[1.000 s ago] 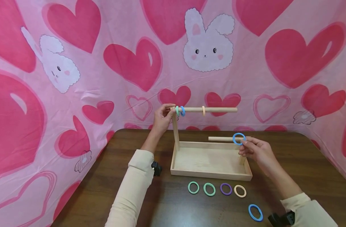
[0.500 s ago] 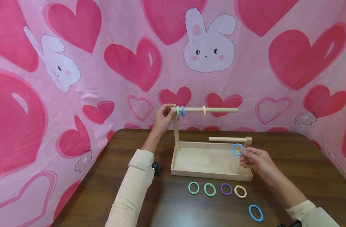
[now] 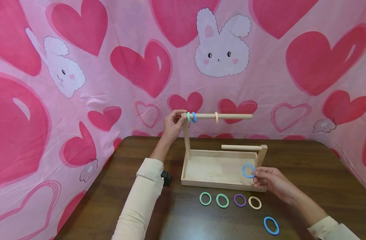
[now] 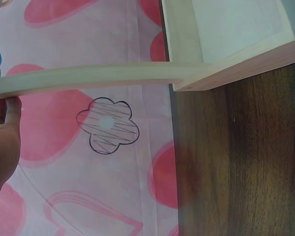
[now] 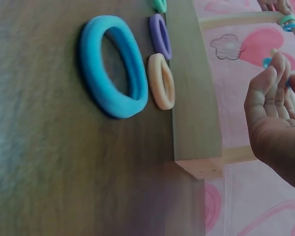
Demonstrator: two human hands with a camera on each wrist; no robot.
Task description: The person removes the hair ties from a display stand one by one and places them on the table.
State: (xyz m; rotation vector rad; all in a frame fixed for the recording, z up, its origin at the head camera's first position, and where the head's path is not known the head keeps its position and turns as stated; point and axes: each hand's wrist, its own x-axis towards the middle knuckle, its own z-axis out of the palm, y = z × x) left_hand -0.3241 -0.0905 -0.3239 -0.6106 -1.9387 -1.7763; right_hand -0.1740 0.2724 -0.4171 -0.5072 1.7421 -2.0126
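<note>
A wooden stand has a shallow tray point(image 3: 219, 183), a tall post point(image 3: 187, 140) on the left and a short post point(image 3: 262, 156) on the right. My left hand point(image 3: 171, 126) grips the tall post's top. Beside those fingers, a green ring point(image 3: 188, 117) and a blue ring hang on the upper rod point(image 3: 235, 116); a peach ring point(image 3: 217, 118) hangs farther along. Between thumb and fingers, my right hand point(image 3: 274, 182) pinches another blue ring point(image 3: 243, 171) above the tray's right part. The lower rod point(image 3: 241, 147) carries no ring.
In front of the tray, two green rings, a purple ring point(image 3: 235, 200) and a peach ring point(image 3: 249, 202) lie in a row on the brown table point(image 3: 95, 213). Closer to me lies a blue ring point(image 5: 93, 64). A pink patterned cloth point(image 3: 158, 26) hangs behind.
My right hand has come down from the lower rod's post end toward me, still holding the blue ring, uncovering the short post. My left hand stays on the tall post.
</note>
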